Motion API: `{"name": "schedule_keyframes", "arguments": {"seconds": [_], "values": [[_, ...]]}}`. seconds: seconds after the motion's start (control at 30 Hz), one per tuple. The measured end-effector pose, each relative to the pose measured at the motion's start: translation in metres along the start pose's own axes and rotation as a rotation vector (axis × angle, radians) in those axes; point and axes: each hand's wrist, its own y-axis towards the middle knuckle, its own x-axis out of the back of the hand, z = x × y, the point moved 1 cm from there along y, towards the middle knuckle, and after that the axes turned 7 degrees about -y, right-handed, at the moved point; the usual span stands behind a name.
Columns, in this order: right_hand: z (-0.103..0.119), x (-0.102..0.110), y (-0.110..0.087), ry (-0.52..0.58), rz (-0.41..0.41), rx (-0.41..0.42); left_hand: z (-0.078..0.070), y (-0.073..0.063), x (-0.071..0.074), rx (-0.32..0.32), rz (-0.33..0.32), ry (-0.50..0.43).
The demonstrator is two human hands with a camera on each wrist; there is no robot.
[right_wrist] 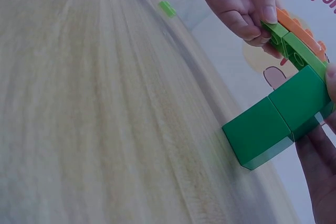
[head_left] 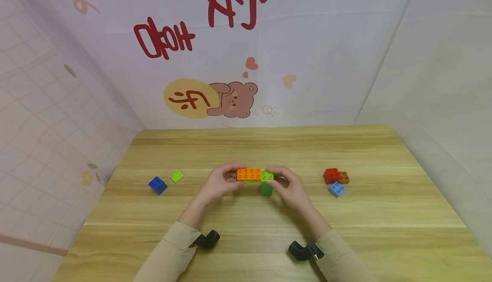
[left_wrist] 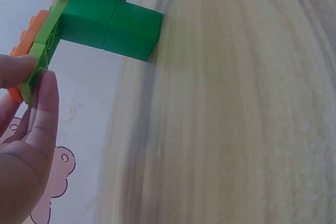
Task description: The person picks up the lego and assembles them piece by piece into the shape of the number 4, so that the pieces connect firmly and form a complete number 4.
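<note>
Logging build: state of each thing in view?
Orange plate: atop lime plates
Green bricks: stacked, beneath one lime plate
Left hand: pinching plates' left end
Right hand: pinching right end
Blue brick: unheld
Lone lime plate: unheld
Red brick: unheld
Brown brick: unheld
Light-blue brick: unheld

Head view forward-down; wrist views close, sharing green bricks (left_wrist: 114,27).

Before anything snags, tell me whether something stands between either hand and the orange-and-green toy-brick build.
Nothing visible does. The left hand pinches the toy-brick build at its orange-topped end; the right hand grips the end with the dark green bricks.
</note>
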Motion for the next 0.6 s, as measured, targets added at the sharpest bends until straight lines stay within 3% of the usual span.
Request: {"name": "schedule_keyframes", "arguments": {"seconds": [0.6], "values": [[0.0072, 0.0012, -0.0010, 0.004, 0.007, -0.029, -0.0002, -0.0012, 0.0015, 0.002, -0.019, -0.002]]}}
